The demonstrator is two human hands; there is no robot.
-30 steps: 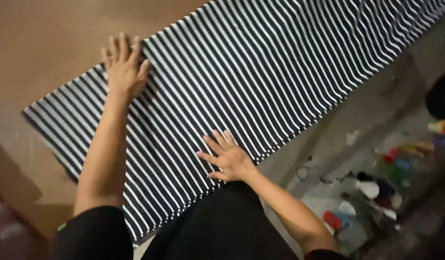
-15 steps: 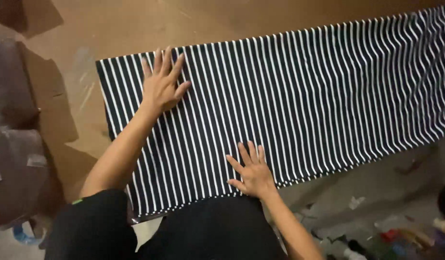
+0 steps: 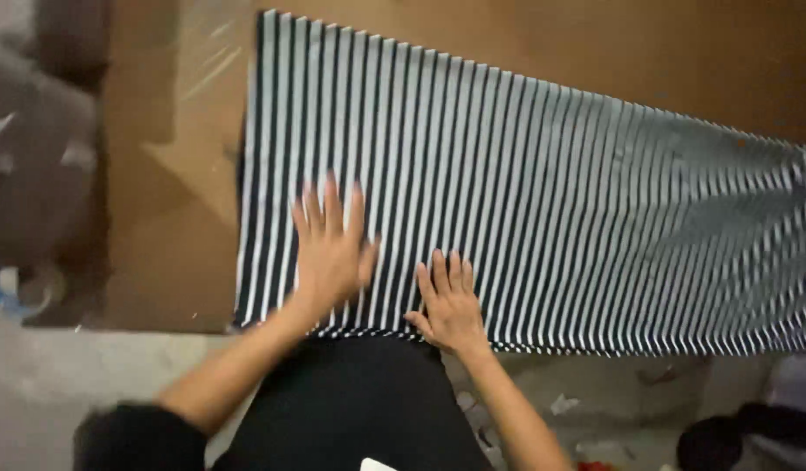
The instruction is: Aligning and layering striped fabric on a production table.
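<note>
A brown table [image 3: 551, 52] is covered across most of its width by a black-and-white striped cloth [image 3: 551, 201], spread flat, its near edge at the table's near edge. The left hand [image 3: 329, 249] is laid palm down on the cloth near its left end, fingers spread wide, nothing gripped. The right hand [image 3: 451, 305] is pressed flat just beside it at the near edge, fingers together, nothing held.

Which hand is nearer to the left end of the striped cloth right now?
Left. The left hand lies flat on the striped cloth, closer to its left end. The right hand presses the cloth's near edge just beside it, farther from that end.
</note>
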